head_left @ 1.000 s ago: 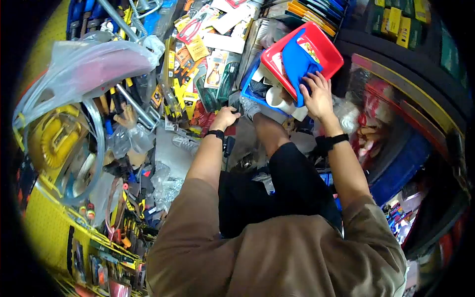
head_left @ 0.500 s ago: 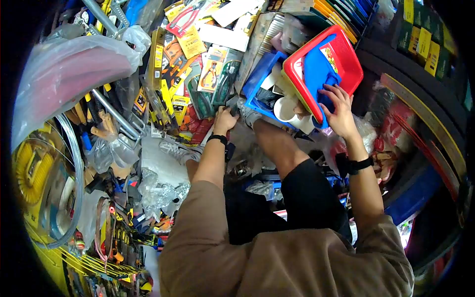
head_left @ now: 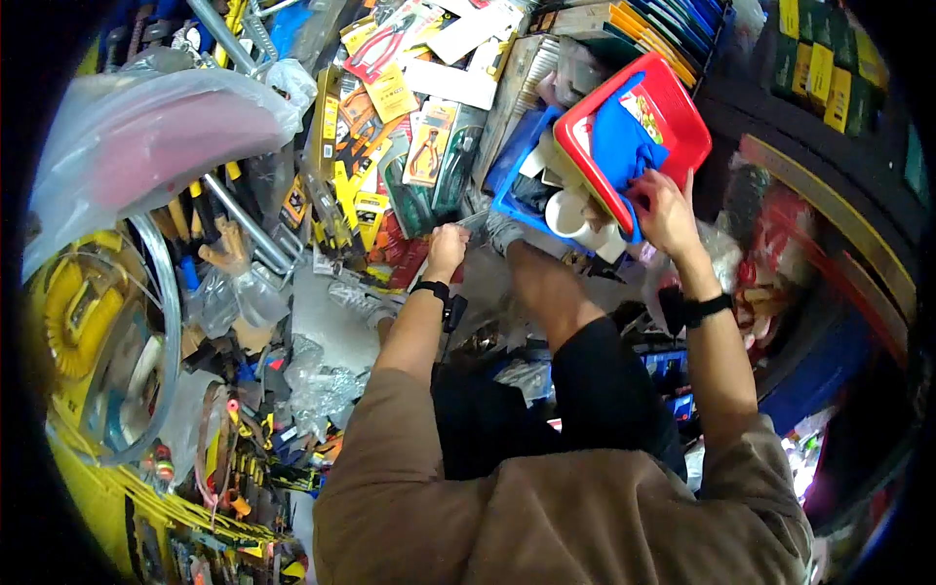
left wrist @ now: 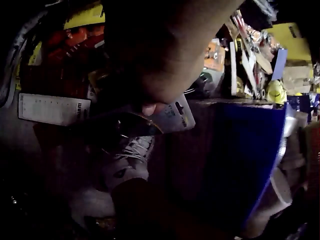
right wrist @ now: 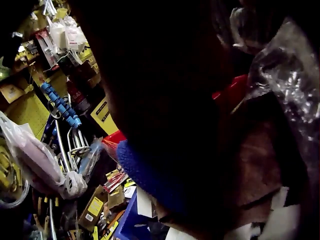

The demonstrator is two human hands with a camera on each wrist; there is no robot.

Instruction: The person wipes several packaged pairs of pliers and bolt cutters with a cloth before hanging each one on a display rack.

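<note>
My left hand is low between the legs' lower parts, near a shoe. In the left wrist view its fingers grip a hang-hole package card, its other end lost in shadow. My right hand is at the near right of a red plastic tray, fingers curled into a blue cloth draped in it and over its near edge. In the right wrist view the cloth shows beside the dark hand. Under the tray stands a blue bin holding a white cup.
Packaged pliers and other carded tools are heaped ahead of the left hand. A plastic-wrapped pink item and coiled tubing lie at left. Yellow-and-green boxes line the right shelf. Clear plastic wrap covers part of the floor.
My right hand's fingers, spread over the blue cloth before, have curled in on it. The tray sits farther right in view as the head view shifted. My left hand stays low near the shoe.
</note>
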